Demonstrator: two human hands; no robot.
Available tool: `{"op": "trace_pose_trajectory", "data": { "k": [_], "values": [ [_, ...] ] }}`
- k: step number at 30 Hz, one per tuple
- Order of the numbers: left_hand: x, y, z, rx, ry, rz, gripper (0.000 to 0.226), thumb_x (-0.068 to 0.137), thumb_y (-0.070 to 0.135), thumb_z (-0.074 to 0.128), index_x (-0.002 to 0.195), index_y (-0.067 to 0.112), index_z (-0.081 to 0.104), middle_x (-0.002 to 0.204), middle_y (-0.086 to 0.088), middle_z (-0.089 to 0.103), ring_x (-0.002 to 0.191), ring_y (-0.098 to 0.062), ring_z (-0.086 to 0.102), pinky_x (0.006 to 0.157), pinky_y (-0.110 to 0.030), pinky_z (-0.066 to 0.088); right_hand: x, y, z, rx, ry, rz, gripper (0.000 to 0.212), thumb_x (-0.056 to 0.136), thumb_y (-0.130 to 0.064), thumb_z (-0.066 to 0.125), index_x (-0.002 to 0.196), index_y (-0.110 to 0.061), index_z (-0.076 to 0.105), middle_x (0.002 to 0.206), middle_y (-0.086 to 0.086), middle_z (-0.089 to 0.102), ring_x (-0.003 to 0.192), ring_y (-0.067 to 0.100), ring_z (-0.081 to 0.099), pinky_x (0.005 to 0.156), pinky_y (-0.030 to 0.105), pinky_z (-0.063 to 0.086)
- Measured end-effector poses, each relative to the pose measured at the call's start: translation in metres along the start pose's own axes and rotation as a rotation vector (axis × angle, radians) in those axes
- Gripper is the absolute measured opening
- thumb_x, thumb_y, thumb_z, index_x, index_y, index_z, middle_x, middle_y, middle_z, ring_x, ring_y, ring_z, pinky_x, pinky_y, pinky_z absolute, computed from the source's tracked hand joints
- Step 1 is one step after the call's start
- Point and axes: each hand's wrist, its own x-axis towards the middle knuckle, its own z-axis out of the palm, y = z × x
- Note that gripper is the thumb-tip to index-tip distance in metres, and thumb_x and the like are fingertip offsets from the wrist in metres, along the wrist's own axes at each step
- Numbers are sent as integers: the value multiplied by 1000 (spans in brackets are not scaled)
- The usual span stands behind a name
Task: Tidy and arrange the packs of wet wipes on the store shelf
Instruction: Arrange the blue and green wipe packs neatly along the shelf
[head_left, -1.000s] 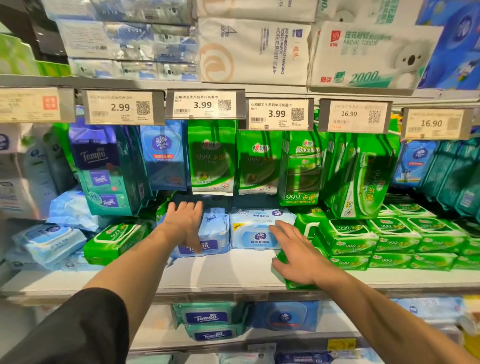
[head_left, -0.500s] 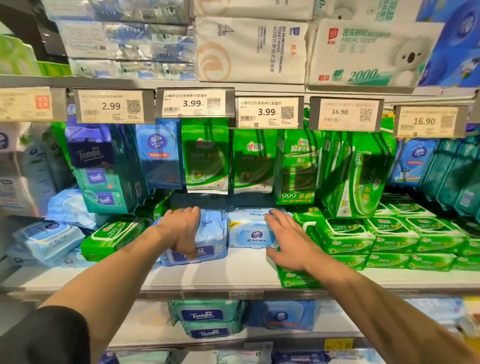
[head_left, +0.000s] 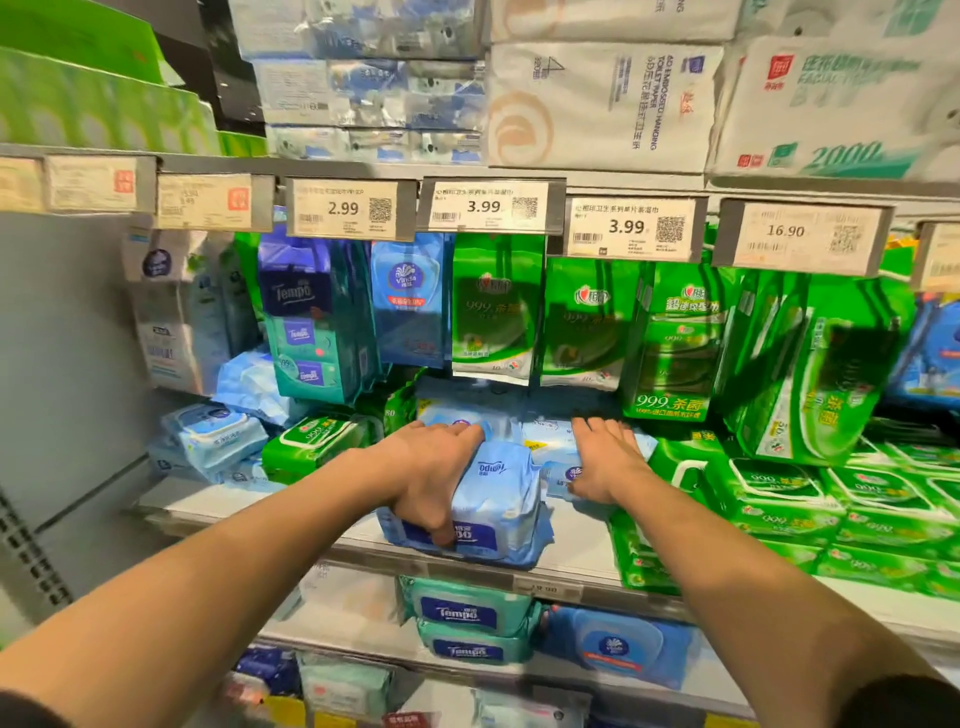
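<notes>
Gripping a pale blue pack of wipes (head_left: 493, 499), the left hand (head_left: 434, 470) has its fingers curled over the far top edge and its thumb pressed down on the dark blue label at the near face. That pack sits right at the near lip of the shelf (head_left: 576, 551), its front edge just about level with the rim.

Just to the right, the right hand (head_left: 605, 457) lies flat with straight fingers on a second light blue pack (head_left: 550, 441), the fingertips reaching toward the back of the shelf and the thumb resting near a small round logo. This pack lies farther back than the first one, touching its right side. Both bare forearms come in from the near bottom corners.

Further right, stacks of green packs (head_left: 779, 499) lie flat, piled along the shelf and running off toward the right edge. To the left of the left hand, one green pack (head_left: 317, 441) lies tilted, with pale blue packs (head_left: 213, 436) beyond it near the grey side wall.

Behind the hands hang more packs: blue and teal ones on the left (head_left: 306, 322), green ones in the middle (head_left: 493, 306) and on the right (head_left: 810, 364). Above them runs a row of price tags (head_left: 488, 205) reading 2.99, 3.99, 3.99 and 16.90. On the top shelf sit big white tissue bundles (head_left: 597, 98). Below, the lower shelf holds teal packs (head_left: 467, 618) stacked two high, with a blue pack (head_left: 618, 644) beside them on the right.
</notes>
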Motion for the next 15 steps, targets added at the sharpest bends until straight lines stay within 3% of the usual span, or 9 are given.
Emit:
{"op": "trace_pose_trajectory", "data": {
  "k": [2, 7, 12, 15],
  "values": [
    [-4, -3, 2, -1, -6, -14, 105, 41, 61, 84, 123, 14, 36, 113, -4, 54, 99, -28, 57, 91, -43, 46, -1, -1, -1, -31, 12, 4, 90, 75, -42, 72, 147, -14, 25, 141, 9, 38, 132, 30, 33, 113, 42, 24],
    [-15, -5, -2, -4, -9, -12, 87, 46, 55, 87, 106, 19, 34, 103, -1, 52, 88, -25, 53, 78, -36, 41, -7, -6, -2, -122, 17, -73, 83, 66, -42, 80, 133, -15, 38, 129, 9, 39, 119, 30, 40, 103, 39, 34],
    [-25, -6, -7, 8, -3, -5, 86, 48, 54, 87, 106, 22, 32, 107, -2, 53, 84, -23, 46, 74, -32, 37, -13, -12, -7, -130, 8, -112, 71, 67, -39, 78, 125, -13, 46, 125, 8, 41, 114, 30, 42, 97, 40, 38],
    [-31, -9, -10, 23, -5, 1, 88, 48, 55, 87, 110, 21, 33, 109, -2, 52, 92, -25, 51, 79, -34, 39, -10, -29, -17, -105, -15, -185, 72, 65, -42, 79, 123, -13, 48, 123, 9, 48, 116, 31, 47, 97, 41, 41]
  ]
}}
